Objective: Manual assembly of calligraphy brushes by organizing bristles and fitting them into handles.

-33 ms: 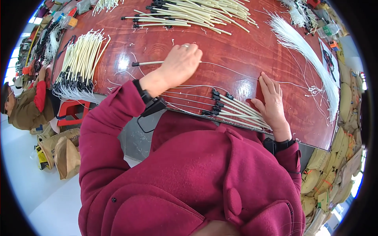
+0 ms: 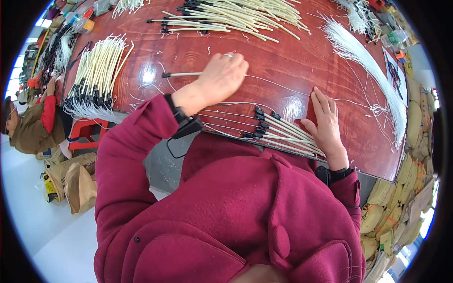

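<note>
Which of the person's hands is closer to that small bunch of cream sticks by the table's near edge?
Right. The right hand rests on the bunch of cream sticks; the left hand lies farther up the table, over a single stick.

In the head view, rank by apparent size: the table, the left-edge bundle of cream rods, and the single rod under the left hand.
1. table
2. bundle of cream rods
3. single rod, partly hidden by the left hand

On the table (image 2: pixel 292 61), a single sleeved wire (image 2: pixel 181 74) lies under the left hand (image 2: pixel 222 78); the right hand (image 2: pixel 323 125) rests on a small bundle (image 2: pixel 278 129) nearer the body (larger bundles (image 2: pixel 96 75) lie left and farther back).
</note>
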Motion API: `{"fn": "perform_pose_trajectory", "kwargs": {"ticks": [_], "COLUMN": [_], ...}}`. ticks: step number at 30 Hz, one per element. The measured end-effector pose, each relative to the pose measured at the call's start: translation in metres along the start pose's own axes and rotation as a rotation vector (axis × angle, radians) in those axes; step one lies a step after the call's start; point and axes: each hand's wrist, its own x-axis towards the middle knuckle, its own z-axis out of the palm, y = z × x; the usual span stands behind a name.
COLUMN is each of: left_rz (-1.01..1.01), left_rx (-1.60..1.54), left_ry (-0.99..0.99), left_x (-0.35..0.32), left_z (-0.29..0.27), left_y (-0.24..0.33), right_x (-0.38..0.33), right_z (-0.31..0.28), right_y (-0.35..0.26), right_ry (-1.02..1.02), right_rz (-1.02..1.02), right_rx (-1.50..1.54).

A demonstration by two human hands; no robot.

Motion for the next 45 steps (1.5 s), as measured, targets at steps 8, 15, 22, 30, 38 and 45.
{"fn": "perform_pose_trajectory", "kwargs": {"ticks": [8, 15, 22, 30, 38, 45], "left_rz": [0.165, 0.124, -0.456, -0.206, -0.177, -0.485], "left_rx": [-0.064, -0.109, -0.221, -0.395, -0.27, 0.128], "left_ry": [0.044, 0.107, 0.105, -0.06, -0.2, -0.082], "left_x": [0.088, 0.078, 0.026, -0.005, -0.013, -0.122], "left_z": [0.044, 0.009, -0.01, -0.007, -0.026, -0.07], "left_y": [0.09, 0.069, -0.013, -0.035, -0.054, -0.143], "right_x": [0.019, 0.001, 0.039, 0.068, 0.055, 0.001], "right_z": [0.007, 0.009, 0.003, 0.018, 0.015, -0.014], "right_y": [-0.017, 0.028, 0.014, 0.0, 0.003, 0.03], "right_ry": [-0.06, 0.23, 0.25, 0.242, 0.216, 0.102], "right_rz": [-0.039, 0.037, -0.035, -0.096, -0.123, -0.094], "right_rx": [-0.005, 0.15, 0.103, 0.018, 0.046, 0.206]}}
